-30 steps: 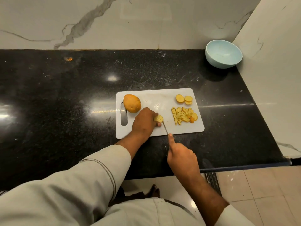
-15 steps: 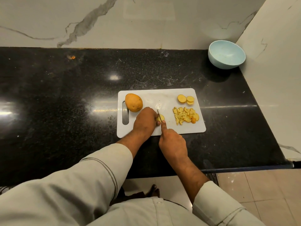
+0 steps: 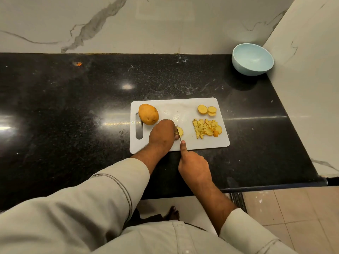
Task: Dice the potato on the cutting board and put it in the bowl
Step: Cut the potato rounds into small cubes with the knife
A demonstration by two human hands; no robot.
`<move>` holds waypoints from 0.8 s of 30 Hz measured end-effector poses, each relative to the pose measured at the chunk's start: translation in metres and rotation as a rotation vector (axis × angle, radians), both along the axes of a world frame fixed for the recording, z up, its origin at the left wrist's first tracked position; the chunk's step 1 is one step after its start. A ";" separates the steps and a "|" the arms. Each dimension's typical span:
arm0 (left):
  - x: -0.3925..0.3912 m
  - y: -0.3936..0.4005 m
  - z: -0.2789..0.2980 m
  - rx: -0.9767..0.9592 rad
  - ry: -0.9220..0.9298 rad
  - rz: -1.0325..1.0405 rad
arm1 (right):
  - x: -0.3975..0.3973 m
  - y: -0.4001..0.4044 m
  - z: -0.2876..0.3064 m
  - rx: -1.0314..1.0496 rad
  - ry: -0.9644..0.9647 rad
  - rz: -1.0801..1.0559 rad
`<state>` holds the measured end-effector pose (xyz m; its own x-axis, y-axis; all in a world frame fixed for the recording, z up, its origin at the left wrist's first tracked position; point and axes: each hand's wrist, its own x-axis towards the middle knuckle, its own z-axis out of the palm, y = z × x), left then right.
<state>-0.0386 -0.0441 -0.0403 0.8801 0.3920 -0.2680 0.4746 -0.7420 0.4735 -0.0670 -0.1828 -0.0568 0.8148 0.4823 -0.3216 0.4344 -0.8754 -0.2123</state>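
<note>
Head view: I looked down at a white plastic cutting board [image 3: 183, 107] on a black speckled stone counter [image 3: 73, 107].
Step in hand: I was slicing a potato piece [image 3: 180, 131], so the dicing was, as I judged, about half done.
Left hand: my left hand [image 3: 162, 135] had its fingers curled over the potato piece and held it against the board.
Right hand: my right hand [image 3: 194, 166] gripped the knife [image 3: 178, 136], forefinger stretched along the blade's back; the handle was hidden in my fist.
Potato pieces: a heap of small, irregular yellow dice [image 3: 206, 129] lay at the board's right side, three round slices [image 3: 207, 110] behind it, and a whole unpeeled potato [image 3: 148, 114], smooth and oval, beside the handle slot.
Bowl: the pale blue round bowl [image 3: 252, 59] stood well apart in the far right corner, seemingly with no potato inside.
Next move: I judged the blade had to go straight down, close to my left fingertips, so care was needed.
Later: the slices and the whole potato remained to dice.
</note>
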 end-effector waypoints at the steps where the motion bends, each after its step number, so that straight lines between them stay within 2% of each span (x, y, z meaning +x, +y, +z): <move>1: -0.001 0.000 0.000 0.004 -0.006 0.003 | -0.003 -0.003 0.000 -0.003 0.005 0.005; 5: -0.003 -0.001 -0.002 -0.039 -0.042 0.043 | -0.017 -0.018 0.000 -0.020 0.012 0.027; 8: -0.006 0.000 -0.007 -0.157 -0.067 0.109 | -0.022 -0.029 0.003 -0.030 0.002 0.019; 15: -0.023 0.010 -0.016 -0.285 -0.224 0.120 | -0.012 -0.018 0.016 0.094 -0.069 -0.044; 18: -0.024 0.008 -0.017 -0.283 -0.249 0.140 | -0.002 -0.001 0.013 0.081 -0.077 -0.035; 24: -0.018 0.007 -0.012 -0.197 -0.176 0.090 | 0.002 0.014 0.005 0.074 -0.080 -0.016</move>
<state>-0.0565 -0.0372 -0.0520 0.8837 0.4264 -0.1929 0.4324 -0.5861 0.6852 -0.0650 -0.1685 -0.0519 0.8439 0.4895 -0.2194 0.4390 -0.8653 -0.2420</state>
